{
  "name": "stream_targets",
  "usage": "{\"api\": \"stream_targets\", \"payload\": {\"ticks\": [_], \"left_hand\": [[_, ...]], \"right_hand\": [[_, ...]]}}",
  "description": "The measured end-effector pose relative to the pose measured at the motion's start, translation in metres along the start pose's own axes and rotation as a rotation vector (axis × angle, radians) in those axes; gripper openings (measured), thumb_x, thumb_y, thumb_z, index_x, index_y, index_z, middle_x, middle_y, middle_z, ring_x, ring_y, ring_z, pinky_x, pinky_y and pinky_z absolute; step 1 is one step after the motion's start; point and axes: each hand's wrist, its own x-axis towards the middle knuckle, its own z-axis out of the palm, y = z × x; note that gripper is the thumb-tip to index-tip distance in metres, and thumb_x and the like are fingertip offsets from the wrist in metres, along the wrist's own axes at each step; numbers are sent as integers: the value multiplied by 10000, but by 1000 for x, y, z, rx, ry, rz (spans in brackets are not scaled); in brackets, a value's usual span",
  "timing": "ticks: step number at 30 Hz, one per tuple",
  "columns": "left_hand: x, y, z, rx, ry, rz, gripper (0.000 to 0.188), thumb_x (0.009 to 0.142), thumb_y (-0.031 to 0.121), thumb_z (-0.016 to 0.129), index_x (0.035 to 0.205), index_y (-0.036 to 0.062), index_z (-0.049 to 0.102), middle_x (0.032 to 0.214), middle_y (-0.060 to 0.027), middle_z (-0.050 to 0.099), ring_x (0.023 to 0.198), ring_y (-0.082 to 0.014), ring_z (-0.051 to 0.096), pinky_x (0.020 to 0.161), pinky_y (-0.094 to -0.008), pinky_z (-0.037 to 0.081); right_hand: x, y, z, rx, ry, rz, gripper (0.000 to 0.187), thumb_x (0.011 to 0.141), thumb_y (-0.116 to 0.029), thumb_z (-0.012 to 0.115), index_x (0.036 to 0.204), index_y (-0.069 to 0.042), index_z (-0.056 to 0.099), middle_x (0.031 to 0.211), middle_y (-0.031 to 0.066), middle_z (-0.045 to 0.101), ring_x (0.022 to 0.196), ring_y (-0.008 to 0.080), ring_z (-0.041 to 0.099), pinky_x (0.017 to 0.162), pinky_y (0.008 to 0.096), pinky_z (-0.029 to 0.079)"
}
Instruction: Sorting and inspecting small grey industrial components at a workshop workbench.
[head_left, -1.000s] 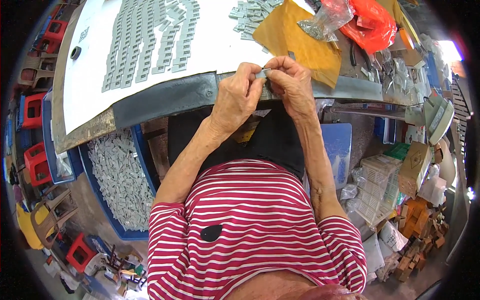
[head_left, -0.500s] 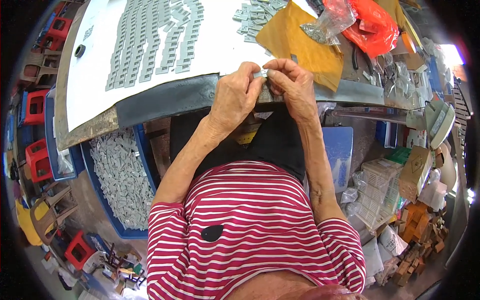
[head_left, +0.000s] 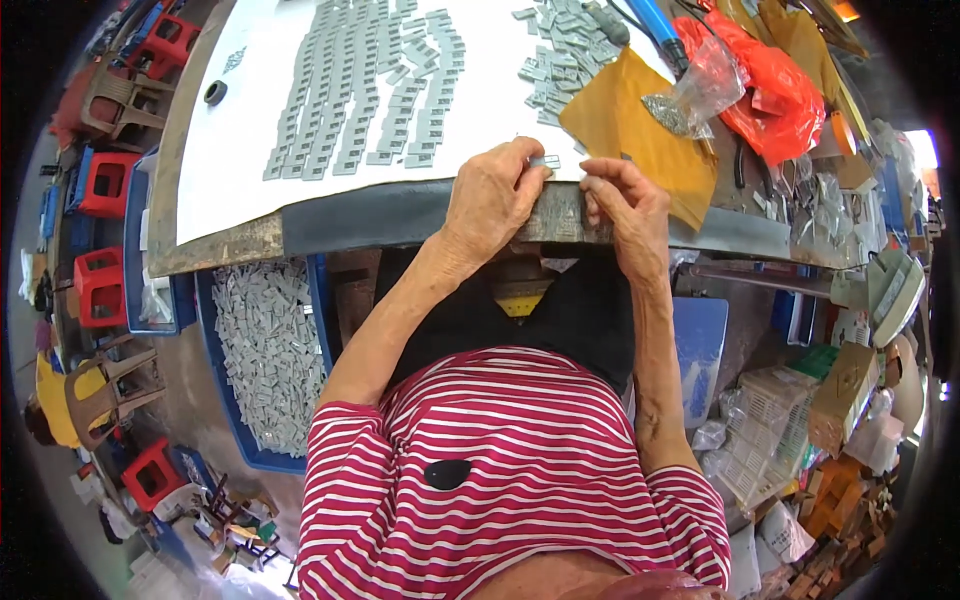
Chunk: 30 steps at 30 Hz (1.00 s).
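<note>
At the table's front edge, my left hand (head_left: 492,192) pinches a small flat grey plastic piece (head_left: 546,161) between thumb and forefinger. My right hand (head_left: 634,208) is a short way to the right, its thumb and fingertips drawn together; anything between them is too small to make out. Beyond my left hand, long rows of similar grey pieces (head_left: 330,100) lie on a white sheet (head_left: 235,150). A loose heap of grey pieces (head_left: 565,65) lies farther off, beyond the gap between my hands.
A brown paper sheet (head_left: 625,115), a red plastic bag (head_left: 790,110) and a blue-handled tool (head_left: 655,22) occupy the table's right side. A black ring (head_left: 214,93) rests at the left. Below the table stands a blue bin (head_left: 240,425) full of grey pieces.
My hands were together at the grey piece; now they are apart, with the right one drawn away to the right. The piece stays in my left fingers. The whole view has shifted somewhat.
</note>
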Motion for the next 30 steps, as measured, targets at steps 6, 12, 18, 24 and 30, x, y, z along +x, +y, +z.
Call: {"api": "stream_targets", "payload": {"ticks": [6, 12, 18, 24, 30], "left_hand": [[20, 2, -10, -66, -21, -119, 171, 773, 111, 614, 891, -11, 587, 621, -129, 582, 532, -176, 558, 502, -289, 430], [47, -22, -11, -60, -2, -82, 178, 779, 133, 610, 866, -21, 597, 588, -88, 568, 512, -127, 508, 492, -268, 411], [101, -82, -15, 174, 127, 71, 184, 765, 134, 632, 882, -7, 611, 599, -87, 565, 507, -133, 488, 491, -272, 406], [148, -112, -12, 448, 187, 90, 141, 730, 178, 635, 812, 62, 637, 728, -112, 552, 667, -255, 549, 627, -353, 449], [173, -133, -14, 538, 124, -41, 150, 720, 217, 644, 822, 109, 664, 862, -107, 572, 876, -289, 519, 761, -442, 392]], "right_hand": [[-2, -9, -9, -44, 0, -13, 186, 830, -55, 549, 984, 45, 578, 789, 45, 567, 614, 66, 487, 538, 181, 400], [-5, -9, -16, -7, -8, -30, 176, 833, -46, 537, 977, 46, 578, 787, 48, 572, 603, 64, 487, 531, 180, 402], [-7, -11, -26, -32, -24, 3, 170, 839, -36, 531, 978, 52, 576, 780, 50, 570, 594, 67, 485, 513, 184, 401], [-6, -10, -34, -83, -13, 11, 153, 843, -32, 530, 967, 41, 580, 779, 50, 562, 592, 66, 487, 512, 184, 401], [-5, -9, -36, -129, -14, 54, 143, 843, -31, 531, 958, 37, 581, 773, 49, 559, 587, 65, 487, 505, 184, 403]]}}
